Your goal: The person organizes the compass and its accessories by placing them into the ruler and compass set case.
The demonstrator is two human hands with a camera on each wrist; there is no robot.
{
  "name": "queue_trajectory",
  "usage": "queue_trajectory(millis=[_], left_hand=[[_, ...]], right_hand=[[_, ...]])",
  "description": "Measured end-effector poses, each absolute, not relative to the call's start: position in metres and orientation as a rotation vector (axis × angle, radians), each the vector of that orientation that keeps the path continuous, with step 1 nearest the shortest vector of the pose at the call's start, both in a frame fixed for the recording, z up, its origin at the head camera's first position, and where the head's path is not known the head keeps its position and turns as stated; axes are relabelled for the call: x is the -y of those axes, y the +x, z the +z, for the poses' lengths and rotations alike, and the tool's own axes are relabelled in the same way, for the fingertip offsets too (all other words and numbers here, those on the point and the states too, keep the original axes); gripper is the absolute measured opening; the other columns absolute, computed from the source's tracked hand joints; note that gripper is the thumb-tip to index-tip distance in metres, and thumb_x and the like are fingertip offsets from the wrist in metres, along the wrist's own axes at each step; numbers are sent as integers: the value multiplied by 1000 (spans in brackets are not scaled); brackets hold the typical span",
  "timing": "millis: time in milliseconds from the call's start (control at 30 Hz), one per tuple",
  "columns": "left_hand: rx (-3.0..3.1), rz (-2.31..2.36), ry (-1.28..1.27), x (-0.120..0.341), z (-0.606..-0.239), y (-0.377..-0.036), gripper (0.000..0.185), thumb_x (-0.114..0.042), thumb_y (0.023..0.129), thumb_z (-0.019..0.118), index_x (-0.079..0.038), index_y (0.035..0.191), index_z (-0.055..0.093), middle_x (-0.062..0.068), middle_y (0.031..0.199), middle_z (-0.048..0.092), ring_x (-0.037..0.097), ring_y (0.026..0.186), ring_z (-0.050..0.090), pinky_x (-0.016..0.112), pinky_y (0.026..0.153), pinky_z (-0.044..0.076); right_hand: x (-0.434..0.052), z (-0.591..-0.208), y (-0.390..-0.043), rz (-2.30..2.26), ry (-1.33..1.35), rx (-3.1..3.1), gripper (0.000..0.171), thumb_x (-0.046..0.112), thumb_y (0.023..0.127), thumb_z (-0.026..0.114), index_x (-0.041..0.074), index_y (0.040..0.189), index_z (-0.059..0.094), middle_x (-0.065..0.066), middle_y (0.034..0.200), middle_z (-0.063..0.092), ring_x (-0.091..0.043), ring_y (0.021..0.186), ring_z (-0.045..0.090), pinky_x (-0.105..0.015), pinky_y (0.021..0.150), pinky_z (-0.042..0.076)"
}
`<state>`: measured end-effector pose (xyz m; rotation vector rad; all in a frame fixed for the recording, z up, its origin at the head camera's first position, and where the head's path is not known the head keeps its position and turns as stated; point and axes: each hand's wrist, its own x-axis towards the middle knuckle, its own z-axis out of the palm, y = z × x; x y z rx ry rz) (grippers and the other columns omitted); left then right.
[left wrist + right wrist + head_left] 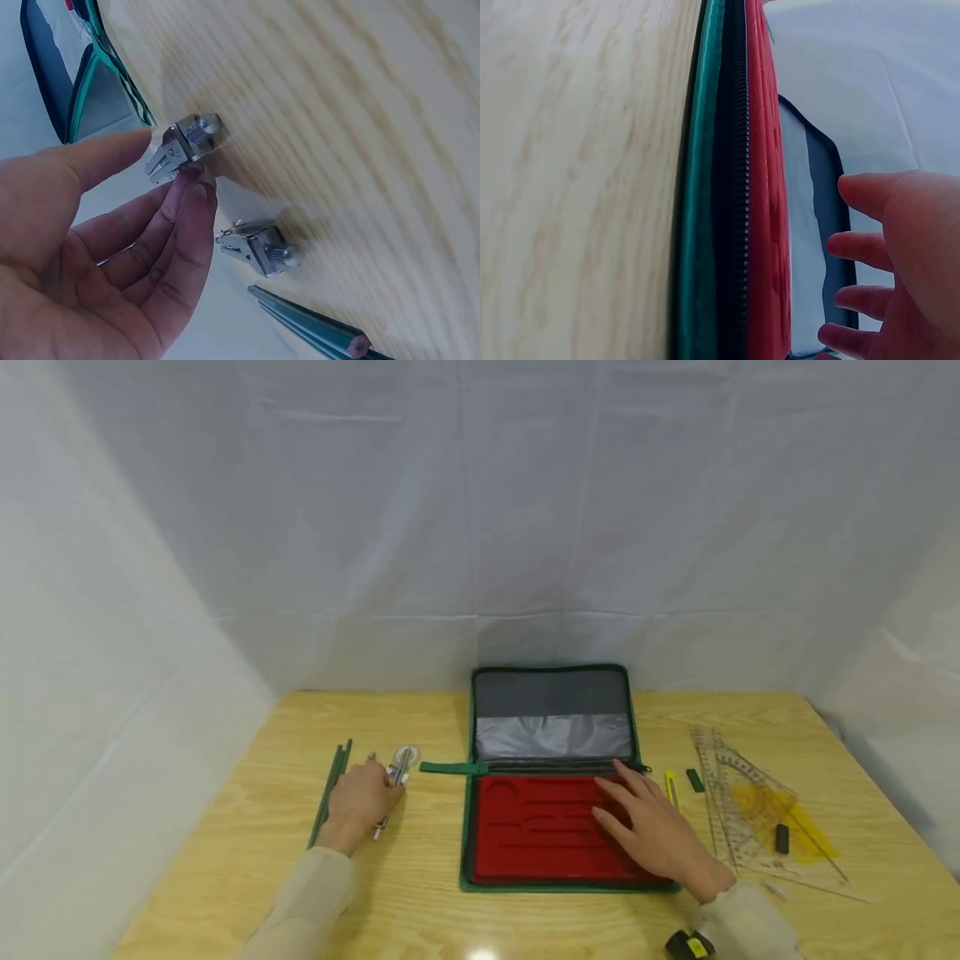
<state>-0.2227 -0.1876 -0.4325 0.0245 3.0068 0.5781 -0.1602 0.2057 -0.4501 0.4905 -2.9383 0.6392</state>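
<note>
My left hand (362, 799) is at the left of the table, its thumb and fingers pinching a metal drawing compass (184, 146) near its hinged head. A second metal compass (259, 246) lies beside it on the wood, close to green pencils (330, 793). At centre stands an unzipped green case (465, 852) with its lid (553, 693) raised. A red moulded insert (540, 860) with shaped hollows fills its base. My right hand (652, 827) hovers with fingers spread over the insert's right side; in the right wrist view these fingers hold nothing.
Right of the case lie a yellow cutter (671, 789), a green eraser (695, 780), clear set squares (750, 852), yellow templates (813, 839) and a black sharpener-like block (782, 838). A black-and-yellow item (688, 946) sits by the right sleeve. A round clear piece (407, 752) lies beyond the left hand.
</note>
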Motion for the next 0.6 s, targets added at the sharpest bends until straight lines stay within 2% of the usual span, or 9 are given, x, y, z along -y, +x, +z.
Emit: queue_trajectory(millis=[233,467,600], left_hand=[[-3022,585,83,190,-434,-224,34,-23,91,65,-10,60,60,0,50,52,11,38,48,22,35,36],[-3005,570,49,191,-433,-226,19,-17,89,66,-4,75,68,2,57,56,13,41,52,24,37,41],[-3009,555,53,191,-432,-227,18,-16,88,65,-3,77,69,3,59,57,13,42,52,24,38,42]], right_hand=[[-208,-452,-160,648,472,2958,53,46,98,49,10,138,52,-19,150,29,-45,131,31,-61,96,35],[-210,-453,-159,660,458,2965,53,45,98,50,10,137,52,-19,150,29,-45,131,31,-61,95,36],[-211,-454,-159,661,448,2962,52,44,97,51,10,137,53,-19,150,29,-45,131,31,-61,94,37]])
